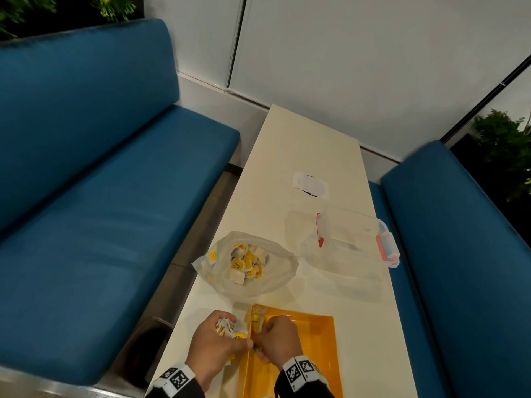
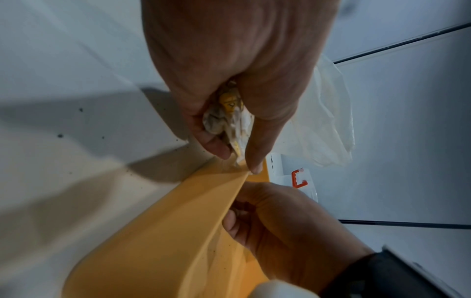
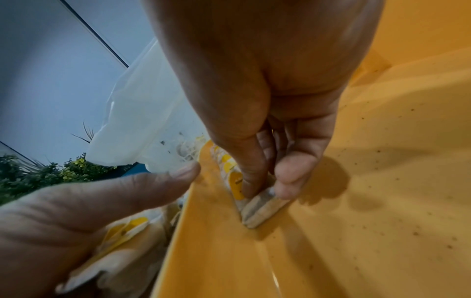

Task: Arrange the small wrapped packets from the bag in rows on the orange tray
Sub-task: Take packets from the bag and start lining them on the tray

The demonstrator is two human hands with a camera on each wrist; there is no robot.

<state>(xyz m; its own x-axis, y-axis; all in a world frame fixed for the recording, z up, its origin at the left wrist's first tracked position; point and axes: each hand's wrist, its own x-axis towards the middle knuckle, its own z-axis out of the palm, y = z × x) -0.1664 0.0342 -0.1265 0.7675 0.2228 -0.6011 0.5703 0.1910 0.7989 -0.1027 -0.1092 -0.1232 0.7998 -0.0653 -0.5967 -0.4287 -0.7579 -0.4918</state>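
An orange tray [image 1: 316, 340] lies at the table's near edge. My left hand [image 1: 214, 344] grips a bunch of small yellow-and-white packets [image 1: 225, 328] just left of the tray's left rim [image 2: 203, 201]; the same packets [image 2: 229, 119] show between its fingers. My right hand [image 1: 277, 341] is inside the tray, thumb and fingers pinching one packet [image 3: 260, 207] down against the left wall. A short row of packets [image 3: 230, 171] stands on edge along that wall beyond it. The clear plastic bag [image 1: 247, 265] of packets lies open just beyond the tray.
A clear lidded box with pink clasps [image 1: 359, 239] stands at the table's right edge beyond the tray. A white sticker [image 1: 310, 185] lies farther back. Blue benches [image 1: 100, 196] flank the narrow white table [image 1: 301, 139].
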